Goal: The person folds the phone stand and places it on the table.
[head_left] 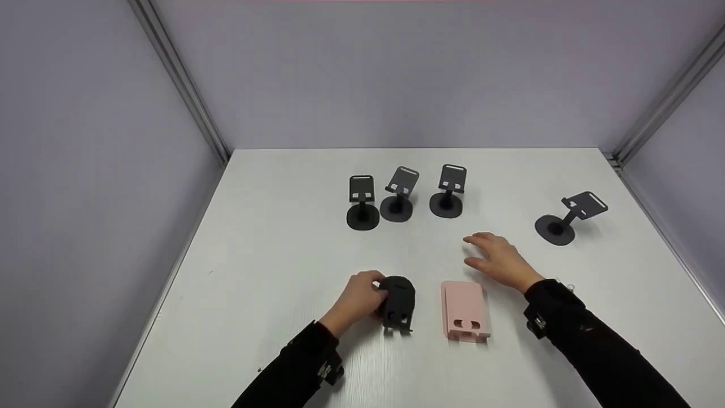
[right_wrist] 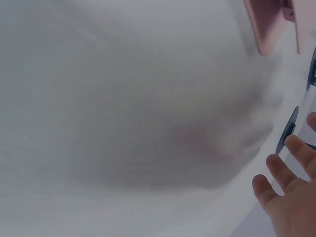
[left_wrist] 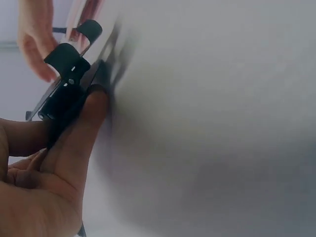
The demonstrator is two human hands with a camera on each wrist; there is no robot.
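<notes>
My left hand (head_left: 358, 296) grips a folded black phone stand (head_left: 399, 303) by its left side, close over the white table. In the left wrist view the black phone stand (left_wrist: 66, 94) sits between thumb and fingers, its two curved hooks pointing up and away. My right hand (head_left: 498, 262) hovers over the table with fingers spread and nothing in them. Just below it and to the left lies a folded pink phone stand (head_left: 465, 310). The right wrist view shows the loose fingers of the right hand (right_wrist: 291, 192) and a corner of the pink stand (right_wrist: 269, 24).
Three unfolded black phone stands, the left one (head_left: 362, 204), the middle one (head_left: 400, 195) and the right one (head_left: 448, 192), stand toward the back. Another black stand (head_left: 566, 220) is at the right. Pale panels (head_left: 396, 73) enclose the white table (head_left: 272, 226).
</notes>
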